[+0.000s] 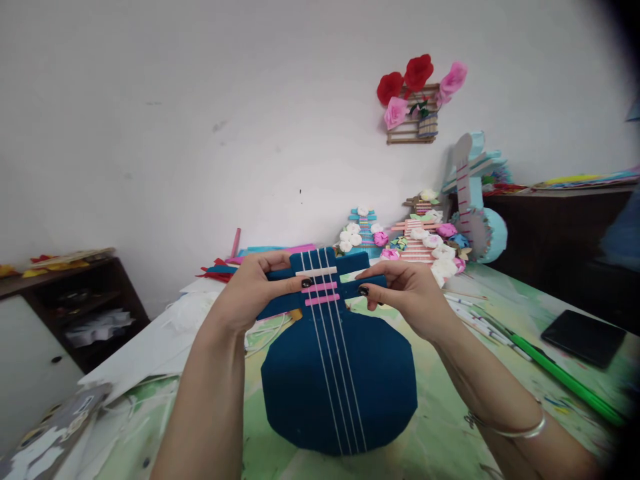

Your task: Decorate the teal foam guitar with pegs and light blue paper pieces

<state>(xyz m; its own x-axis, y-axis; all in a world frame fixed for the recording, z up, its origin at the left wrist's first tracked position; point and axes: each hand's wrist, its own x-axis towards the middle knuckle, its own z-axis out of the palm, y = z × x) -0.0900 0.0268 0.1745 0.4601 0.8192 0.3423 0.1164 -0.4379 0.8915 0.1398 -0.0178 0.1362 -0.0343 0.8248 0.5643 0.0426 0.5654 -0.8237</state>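
Blue cardboard guitar with white strings (pixel 340 380) stood on the near green worktop (pixel 450 433). Left hand (pixel 250 290) and right hand (pixel 407 290) held its top in a tight grip. Squeezing too hard could bend it.

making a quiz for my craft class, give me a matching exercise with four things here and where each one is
1 blue guitar model
2 black tablet
3 paper flowers
4 silver bangle

a on the wall
b on a wrist
c flat on the table
d held by left hand and right hand

Pairs: 1-d, 2-c, 3-a, 4-b
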